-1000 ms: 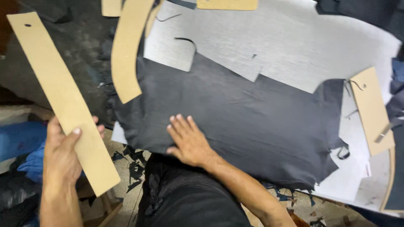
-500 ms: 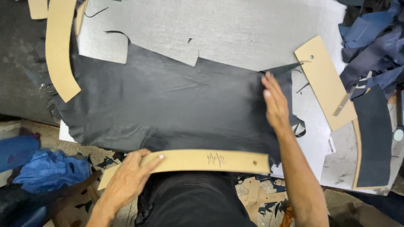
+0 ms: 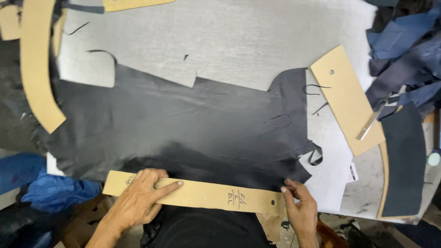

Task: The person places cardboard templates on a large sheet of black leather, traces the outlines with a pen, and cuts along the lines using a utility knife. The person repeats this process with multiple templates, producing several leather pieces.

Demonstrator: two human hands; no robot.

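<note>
While the blue cloth bundle (image 3: 55, 190) sits bunched up at the far left below the table edge, a curved cardboard template (image 3: 37, 69) lies up the left side, partly on the dark leather sheet (image 3: 183, 124). No real containers anywhere, just piles. The left hand (image 3: 138, 200) is pressed flat on the left end of the long cardboard strip (image 3: 197, 193), fingers stretched out along it rather than wrapped around. That strip lies across the near edge of the leather, right in front of the person. The right hand (image 3: 301, 209) pinches the strip's right end, fingers curled onto its top edge near a small punched hole. Further right, a rectangular cardboard template (image 3: 344, 96) lies at an angle with a metal blade tool (image 3: 373, 120) resting on it, then a dark cut piece (image 3: 404, 156) on another curved template. Navy scraps (image 3: 404, 41) are heaped top right. It all sits on a grey metal tabletop (image 3: 239, 41), scratched up, with offcuts on the floor below.
</note>
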